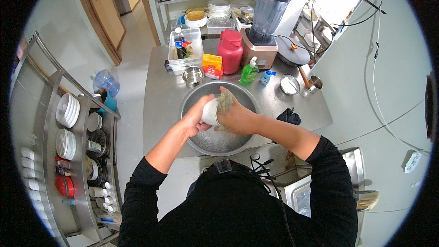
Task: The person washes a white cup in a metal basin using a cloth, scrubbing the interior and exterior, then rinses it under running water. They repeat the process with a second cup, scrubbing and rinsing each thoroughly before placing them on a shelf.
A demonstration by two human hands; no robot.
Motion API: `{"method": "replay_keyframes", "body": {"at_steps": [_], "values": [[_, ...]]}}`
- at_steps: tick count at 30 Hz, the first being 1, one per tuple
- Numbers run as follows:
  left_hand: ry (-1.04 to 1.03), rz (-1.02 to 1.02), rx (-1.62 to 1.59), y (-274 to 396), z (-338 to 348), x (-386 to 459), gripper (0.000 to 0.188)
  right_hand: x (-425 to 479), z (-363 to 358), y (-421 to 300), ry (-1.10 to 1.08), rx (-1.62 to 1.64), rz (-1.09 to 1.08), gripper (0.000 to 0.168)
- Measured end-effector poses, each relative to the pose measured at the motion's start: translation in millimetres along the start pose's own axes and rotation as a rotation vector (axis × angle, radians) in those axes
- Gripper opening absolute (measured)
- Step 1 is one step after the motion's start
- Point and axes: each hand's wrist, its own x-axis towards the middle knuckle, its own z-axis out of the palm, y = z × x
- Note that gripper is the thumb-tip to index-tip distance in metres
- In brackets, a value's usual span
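Over a large metal basin (219, 145) of foamy water, my left hand (196, 118) grips a white cup or small bowl (210, 112), tilted on its side. My right hand (240, 115) holds a greenish-grey cloth or scouring pad (225, 101) against the mouth of it. The fingers of my right hand are partly hidden by the cloth. Behind the basin stand a small metal bowl (192, 76), a yellow packet (212, 66), a green pump bottle (249, 72) and a small blue bottle (267, 77).
On the steel table (157, 109) are a red jug (229, 51), a blender (269, 13), a plastic bin (185, 65), a lidded pan (293, 52), a bowl of white stuff (289, 84) and a dark cloth (289, 116). A dish rack (77, 137) stands at left, a sink (298, 195) at lower right.
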Motion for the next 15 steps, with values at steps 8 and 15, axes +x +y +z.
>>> {"method": "replay_keyframes", "body": {"at_steps": [8,15], "values": [[0.454,0.921,0.707,-5.5,22.7,1.4,0.032,14.2,5.7,-13.5,0.470,1.967,0.779,0.034],[0.438,1.017,0.629,-8.9,23.1,1.4,0.033,23.0,4.1,-42.1,0.685,1.948,0.866,0.028]]}}
